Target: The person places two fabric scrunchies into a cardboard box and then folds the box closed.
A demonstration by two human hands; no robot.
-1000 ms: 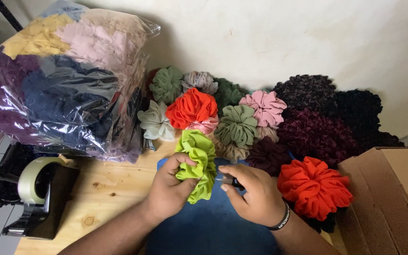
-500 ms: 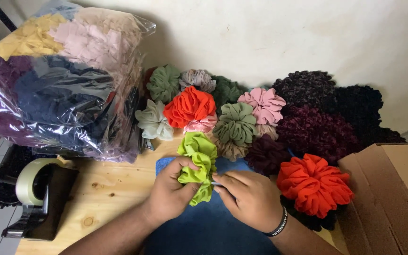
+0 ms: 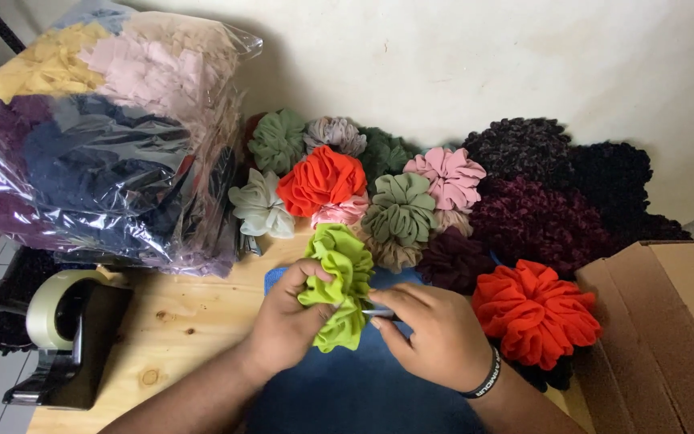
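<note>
Between your two hands sits the lime-green ruffled fabric scrunchie [image 3: 339, 285], over a blue cloth mat [image 3: 347, 386] on the pale wooden counter [image 3: 170, 329]. Your left hand [image 3: 287, 321] has its grip pinched on the scrunchie's folds, thumb on top. Your right hand [image 3: 435, 333] has its grip pressed together on a small slim metal tool [image 3: 379, 313] whose tip meets the scrunchie; you cannot tell what kind of tool it is.

Up and left of your grip lies one large clear plastic bag [image 3: 98, 137], stuffed with yellow, pink, navy and purple fabric. Left of your grip stands one black tape dispenser [image 3: 70, 337] with a pale roll. Right of your grip is one open brown cardboard box [image 3: 668, 329]. Beyond your grip, against the wall, finished scrunchies pile up: two orange-red [image 3: 536, 309], one pink [image 3: 443, 177], two olive green, one pale mint, with several dark maroon and black ones too bunched to count.
</note>
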